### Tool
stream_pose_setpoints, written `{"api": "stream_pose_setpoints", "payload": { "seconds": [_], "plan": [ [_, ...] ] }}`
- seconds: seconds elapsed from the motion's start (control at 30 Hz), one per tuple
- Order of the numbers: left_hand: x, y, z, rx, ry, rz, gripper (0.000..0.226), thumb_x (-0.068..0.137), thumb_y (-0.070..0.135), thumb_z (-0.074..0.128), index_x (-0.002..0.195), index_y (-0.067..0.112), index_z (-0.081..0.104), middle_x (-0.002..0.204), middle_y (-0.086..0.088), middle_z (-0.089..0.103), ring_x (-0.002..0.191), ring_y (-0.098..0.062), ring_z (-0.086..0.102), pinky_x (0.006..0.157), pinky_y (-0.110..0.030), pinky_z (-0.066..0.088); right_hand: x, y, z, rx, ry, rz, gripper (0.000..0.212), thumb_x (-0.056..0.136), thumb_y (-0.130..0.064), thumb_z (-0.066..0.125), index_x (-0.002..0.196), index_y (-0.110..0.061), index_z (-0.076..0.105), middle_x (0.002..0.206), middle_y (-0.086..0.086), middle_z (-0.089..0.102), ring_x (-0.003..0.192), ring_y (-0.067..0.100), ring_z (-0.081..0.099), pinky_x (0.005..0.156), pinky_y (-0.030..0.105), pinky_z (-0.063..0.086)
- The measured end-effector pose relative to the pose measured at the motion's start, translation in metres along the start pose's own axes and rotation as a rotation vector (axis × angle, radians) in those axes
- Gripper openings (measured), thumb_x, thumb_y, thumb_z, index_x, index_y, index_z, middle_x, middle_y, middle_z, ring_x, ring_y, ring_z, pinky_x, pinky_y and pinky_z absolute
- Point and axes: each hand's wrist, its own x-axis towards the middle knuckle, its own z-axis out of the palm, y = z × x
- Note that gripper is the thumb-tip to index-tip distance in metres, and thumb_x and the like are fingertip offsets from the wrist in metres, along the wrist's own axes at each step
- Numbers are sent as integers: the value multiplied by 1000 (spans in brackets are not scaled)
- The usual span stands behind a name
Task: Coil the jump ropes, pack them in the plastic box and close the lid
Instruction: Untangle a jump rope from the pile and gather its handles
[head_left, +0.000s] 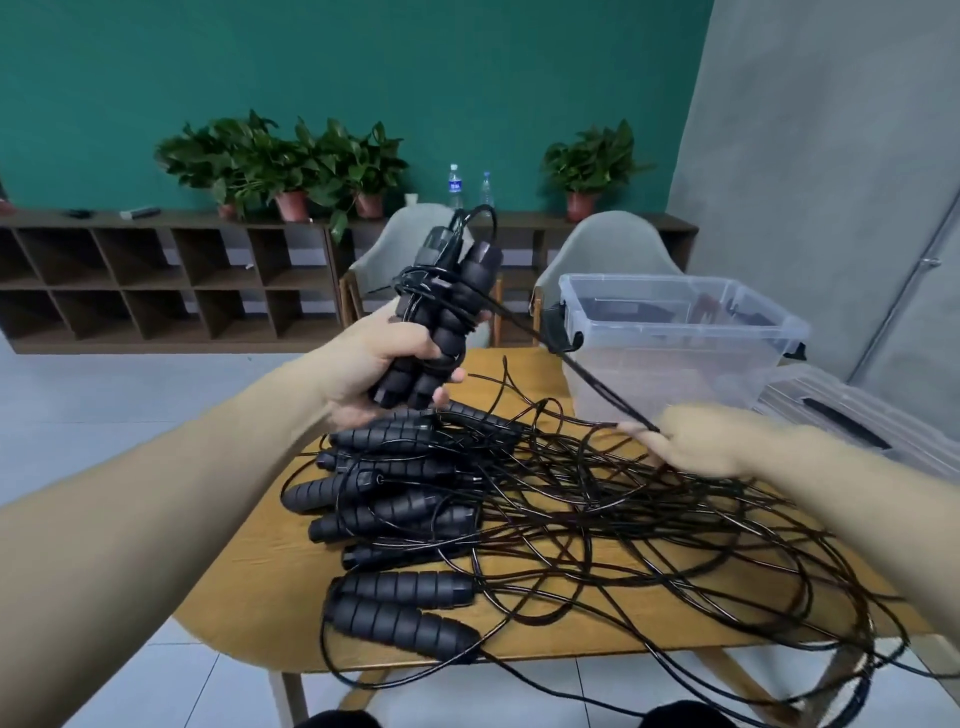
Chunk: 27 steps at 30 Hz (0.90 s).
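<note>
Loose ropes (519, 519) sprawl tangled over the tabletop (260, 597), handles to the left. Above them the left hand (374, 364) clenches a pair of handles (441, 332) wound with cord; the right hand (696, 441) pinches that cord (571, 364) taut. Farther right stands the open box (675, 343)

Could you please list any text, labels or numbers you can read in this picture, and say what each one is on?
None can be read.
Water bottle: blue label with white marks, too small and blurred.
Second bottle: no legible label.
Plastic box and rope handles: no text visible.
</note>
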Motion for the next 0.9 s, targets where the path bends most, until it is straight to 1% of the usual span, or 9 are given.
{"api": "stream_pose_setpoints", "payload": {
  "seconds": [0.07, 0.13, 0.3, 0.37, 0.47, 0.6, 0.67, 0.77, 0.9],
  "plan": [
    [5, -3, 7, -90, 109, 70, 52, 72, -2, 52, 122, 11, 48, 88, -12, 55, 73, -26, 65, 56, -32, 48, 0, -6, 5, -156, 22, -64, 56, 101, -60, 16, 76, -25, 51, 76, -7, 59, 72, 14, 56, 87, 32, 51],
    [7, -6, 13, -212, 147, 103, 43, 75, -2, 50, 115, 12, 49, 86, -11, 57, 70, -25, 63, 54, -30, 47, 6, -9, 12, -173, 71, -127, 49, 101, -61, 19, 85, -29, 52, 85, -3, 65, 79, 18, 58, 89, 34, 50],
    [-1, -10, 17, -218, -15, -5, 47, 74, 3, 47, 114, 7, 72, 85, -7, 63, 71, -21, 62, 53, -27, 48, 20, 2, 28, -67, 29, -37, 44, 98, -59, 41, 74, -26, 56, 72, -10, 57, 81, 17, 55, 96, 39, 43],
    [-2, -13, 20, -235, -74, -16, 55, 74, 5, 45, 125, 4, 66, 85, -5, 64, 71, -19, 61, 54, -25, 47, 21, -3, 31, -20, 30, -45, 43, 93, -62, 49, 71, -26, 54, 73, -9, 60, 82, 13, 56, 100, 43, 37],
    [2, -11, 26, -324, -102, -44, 62, 72, 7, 45, 132, 1, 62, 93, -5, 64, 70, -17, 57, 56, -23, 46, 22, -16, 26, 246, 62, -137, 40, 81, -67, 59, 70, -28, 60, 83, -10, 67, 92, 5, 60, 95, 41, 45],
    [6, 2, 28, -450, -34, -84, 49, 75, 8, 42, 108, 0, 77, 120, -8, 54, 69, -17, 56, 56, -21, 47, 6, -50, 3, 709, 378, -325, 17, 87, -42, 71, 82, -29, 62, 77, -9, 66, 79, 4, 64, 77, 27, 53],
    [6, 9, 26, -512, 20, -73, 45, 76, 8, 42, 102, -4, 77, 127, -9, 56, 68, -17, 57, 56, -21, 47, -5, -63, -5, 849, 526, -402, 17, 93, -38, 64, 84, -26, 57, 64, -2, 60, 64, 15, 63, 62, 25, 55],
    [5, 15, 17, -606, 124, 10, 48, 73, 8, 44, 117, -4, 61, 128, -12, 61, 66, -19, 60, 53, -22, 50, -13, -56, -1, 441, 647, -480, 43, 99, -60, 32, 70, -32, 46, 56, -4, 53, 54, 10, 53, 52, 27, 43],
    [-1, 14, 7, -582, 150, 79, 58, 75, 11, 41, 131, 3, 53, 131, -12, 67, 63, -17, 56, 53, -20, 47, -18, -36, 7, 185, 481, -442, 46, 100, -60, 9, 79, -48, 48, 61, -9, 56, 62, 1, 51, 65, 16, 37]
  ]
}}
